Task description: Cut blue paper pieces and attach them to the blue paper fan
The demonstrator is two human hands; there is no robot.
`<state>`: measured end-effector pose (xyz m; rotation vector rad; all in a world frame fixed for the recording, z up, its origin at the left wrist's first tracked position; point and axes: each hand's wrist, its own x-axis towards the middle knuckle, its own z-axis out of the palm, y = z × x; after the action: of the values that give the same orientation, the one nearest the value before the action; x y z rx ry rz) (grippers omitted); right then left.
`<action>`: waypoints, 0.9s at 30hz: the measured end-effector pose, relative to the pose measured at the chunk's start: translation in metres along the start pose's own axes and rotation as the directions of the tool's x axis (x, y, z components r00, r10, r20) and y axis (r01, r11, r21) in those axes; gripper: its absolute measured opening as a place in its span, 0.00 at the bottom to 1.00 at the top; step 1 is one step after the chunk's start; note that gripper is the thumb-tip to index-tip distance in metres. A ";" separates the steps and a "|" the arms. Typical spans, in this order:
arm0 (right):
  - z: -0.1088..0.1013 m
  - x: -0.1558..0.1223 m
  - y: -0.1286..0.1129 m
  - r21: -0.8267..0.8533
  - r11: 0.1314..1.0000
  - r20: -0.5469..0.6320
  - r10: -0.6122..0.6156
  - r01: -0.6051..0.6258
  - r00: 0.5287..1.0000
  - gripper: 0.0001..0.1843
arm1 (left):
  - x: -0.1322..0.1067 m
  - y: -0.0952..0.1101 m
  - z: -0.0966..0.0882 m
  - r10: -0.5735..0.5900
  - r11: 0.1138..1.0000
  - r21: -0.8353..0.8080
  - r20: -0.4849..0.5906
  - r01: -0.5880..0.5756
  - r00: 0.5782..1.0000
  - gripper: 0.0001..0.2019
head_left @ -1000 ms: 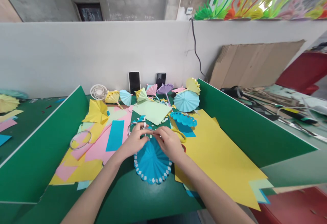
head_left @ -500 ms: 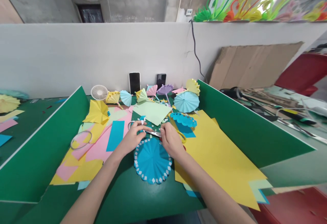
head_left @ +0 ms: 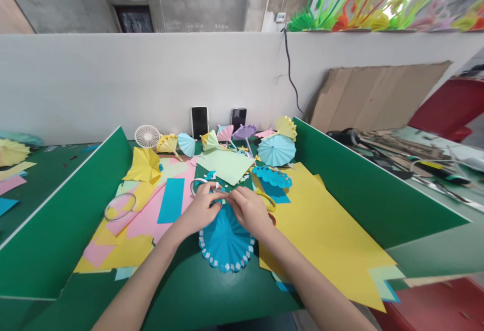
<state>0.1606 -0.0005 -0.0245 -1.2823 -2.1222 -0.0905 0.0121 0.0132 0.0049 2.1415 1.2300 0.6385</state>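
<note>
A pleated blue paper disc with small white squares around its rim lies on the green table in front of me. Over its far edge, my left hand and my right hand meet at the fingertips. My right hand is closed on scissors, their blades mostly hidden by the fingers; a red handle peeks out beside that hand. On a left finger sits a white bit. My left thumb and finger pinch something too small to make out. A yellow handle loop shows beyond my right hand.
Behind my left hand is a tape roll. Yellow sheets cover the right side; a blue strip and pink paper lie left. Paper umbrellas, a fan and two phones stand at the back. Green partitions flank the table.
My right hand has shifted left and its fingers now meet those of my left hand. The scissor blades, plain to see before, are mostly covered. The blue disc stays in place.
</note>
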 end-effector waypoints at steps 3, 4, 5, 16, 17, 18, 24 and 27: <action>0.000 0.000 0.000 0.102 0.994 0.040 0.028 -0.032 0.999 0.11 | 0.000 -0.001 0.002 0.049 0.998 0.044 -0.022 -0.048 0.999 0.15; 0.000 0.000 0.001 0.141 0.989 0.047 0.036 -0.043 0.998 0.10 | 0.000 -0.001 0.002 0.056 0.997 0.051 -0.025 -0.054 0.998 0.15; 0.000 0.001 0.001 0.176 0.983 0.050 0.042 -0.050 0.998 0.10 | 0.000 -0.001 0.001 0.053 0.997 0.052 -0.022 -0.051 0.998 0.15; -0.002 0.003 0.006 0.271 0.928 -0.001 0.268 -0.257 0.964 0.09 | 0.003 0.002 -0.012 -0.065 0.997 0.037 -0.141 0.071 0.988 0.10; -0.001 0.003 0.007 0.261 0.931 0.005 0.264 -0.256 0.965 0.09 | 0.004 0.000 -0.011 -0.057 0.995 0.067 -0.187 0.071 0.981 0.08; 0.000 0.003 0.008 0.252 0.933 0.014 0.263 -0.258 0.965 0.08 | 0.005 -0.003 -0.011 -0.043 0.990 0.117 -0.239 0.073 0.970 0.07; 0.001 0.002 0.010 0.228 0.923 0.068 0.302 -0.309 0.951 0.08 | 0.008 -0.019 -0.010 0.083 0.924 0.378 -0.350 0.060 0.933 0.06; 0.001 0.003 0.009 0.214 0.927 0.087 0.295 -0.307 0.951 0.08 | 0.008 -0.022 -0.011 0.090 0.911 0.408 -0.346 0.063 0.934 0.06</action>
<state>0.1671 0.0065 -0.0260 -1.4668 -1.8878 0.3109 -0.0051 0.0323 -0.0014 2.4520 1.6736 0.8684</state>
